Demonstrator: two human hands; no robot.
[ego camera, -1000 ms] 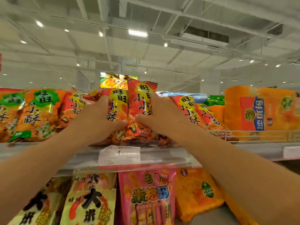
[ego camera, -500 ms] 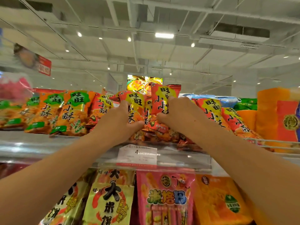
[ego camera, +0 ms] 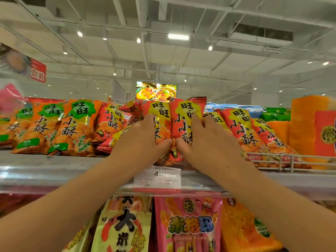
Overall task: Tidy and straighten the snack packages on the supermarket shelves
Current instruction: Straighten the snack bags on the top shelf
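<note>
A: Where are the bags?
B: Two red snack bags upright on the top shelf, pressed between left hand and right hand.
A: Fingers?
B: Curled round the bags' outer sides, thumbs nearly touching in front. Arms reach upward.
A: Looks?
B: Glossy, yellow labels.

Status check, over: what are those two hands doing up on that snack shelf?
Left hand, right hand squeezing red snack packs upright together. Nothing blocking.
</note>
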